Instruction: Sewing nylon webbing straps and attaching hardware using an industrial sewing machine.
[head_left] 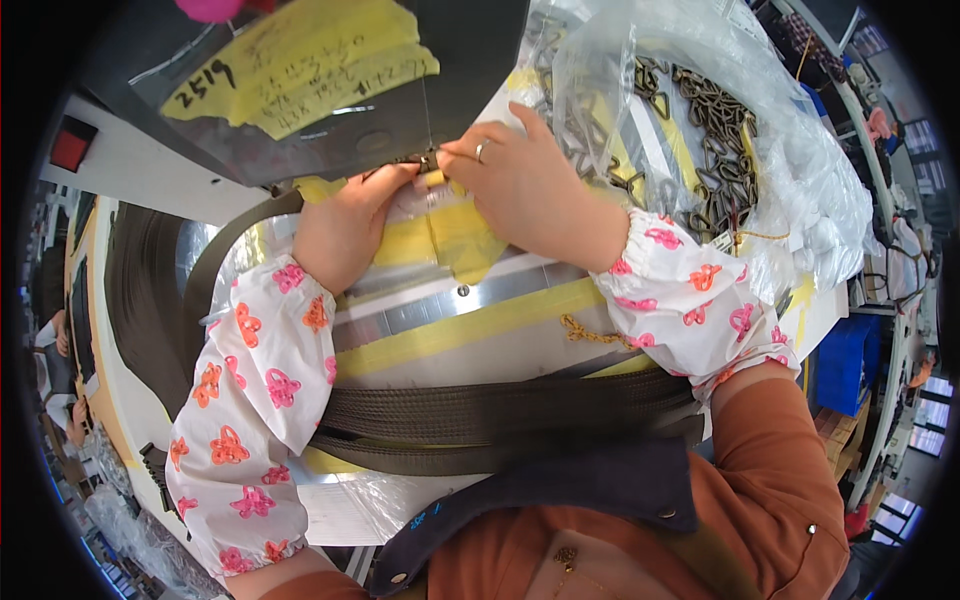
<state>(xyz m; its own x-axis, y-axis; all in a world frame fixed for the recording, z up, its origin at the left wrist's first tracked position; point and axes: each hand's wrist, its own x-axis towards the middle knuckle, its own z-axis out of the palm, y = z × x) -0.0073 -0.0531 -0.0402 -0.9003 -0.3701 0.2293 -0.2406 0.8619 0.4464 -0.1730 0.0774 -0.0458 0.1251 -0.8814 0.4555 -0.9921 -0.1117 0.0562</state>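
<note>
Beneath the dark head of a sewing machine, my two hands meet close to the needle area. A dark brown webbing strap curves up from the left into my left hand, whose thumb and fingers are closed on it. From the other side my right hand, wearing a ring, has its fingertips pinched at a small dark piece by the needle. Its forefinger and thumb cover most of that piece, so whether it is webbing or metal is unclear.
Yellow tape crosses the metal machine bed. Folded webbing lies along the near edge, with more webbing at the left. A clear plastic bag with dark metal triangle rings sits right. A gold chain lies nearby.
</note>
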